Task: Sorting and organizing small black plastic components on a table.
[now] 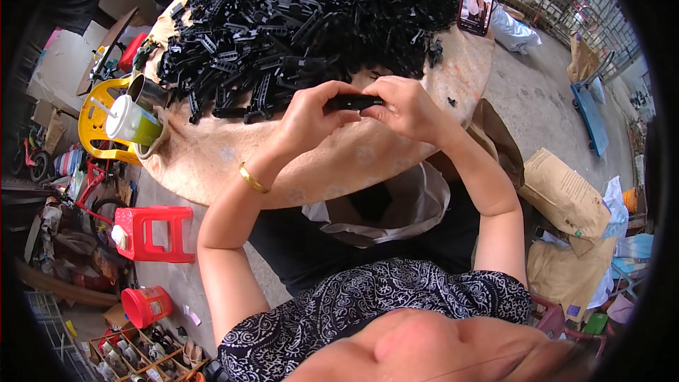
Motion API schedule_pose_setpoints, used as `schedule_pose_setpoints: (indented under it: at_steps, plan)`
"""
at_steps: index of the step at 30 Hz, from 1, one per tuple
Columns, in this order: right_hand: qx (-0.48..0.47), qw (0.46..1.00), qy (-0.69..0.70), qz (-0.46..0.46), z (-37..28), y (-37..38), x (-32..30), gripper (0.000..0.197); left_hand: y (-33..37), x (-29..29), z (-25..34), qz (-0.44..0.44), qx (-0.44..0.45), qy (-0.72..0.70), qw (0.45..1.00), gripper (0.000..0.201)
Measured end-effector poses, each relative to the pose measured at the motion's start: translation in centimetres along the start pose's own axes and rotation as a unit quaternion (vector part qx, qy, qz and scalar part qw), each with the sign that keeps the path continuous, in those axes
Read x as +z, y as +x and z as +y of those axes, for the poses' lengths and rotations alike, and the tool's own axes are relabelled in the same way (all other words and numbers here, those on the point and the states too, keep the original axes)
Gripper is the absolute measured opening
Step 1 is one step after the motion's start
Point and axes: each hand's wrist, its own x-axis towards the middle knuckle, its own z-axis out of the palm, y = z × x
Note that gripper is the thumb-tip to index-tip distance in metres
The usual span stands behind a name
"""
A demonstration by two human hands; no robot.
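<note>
My left hand [313, 114] and my right hand [404, 106] meet over the near side of a round table under a peach cloth [233, 161]. Between them is a short black plastic part [353, 102], gripped at one end by each hand. The fingers cover its ends, so its full shape is hidden. Just beyond my hands a large heap of black plastic parts [283, 35], many of them long and slotted, spreads over the table. One small black bit [451, 102] lies apart on the cloth, right of my right hand.
A phone [477, 1] stands at the table's right edge. Below the near edge, an open pale sack [430, 204] sits at my lap. At left are a lidded cup [133, 120], a yellow chair [88, 127], a red stool [157, 233] and a red bucket [147, 305]. Brown paper sacks [566, 191] lie right.
</note>
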Motion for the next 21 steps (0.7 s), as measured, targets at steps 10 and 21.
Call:
schedule_pose_setpoints:
  at_steps: [10,21]
  plan:
    - [0.056,0.997,0.016,0.044,3.2,-0.9,-3.6,0.017,-0.4,1.3,-1.1,-0.076,0.088,0.107,0.987,0.022]
    - [0.016,0.963,-0.263,0.059,4.3,-2.0,-0.9,0.023,2.6,4.4,1.1,0.035,0.072,0.369,0.926,0.035]
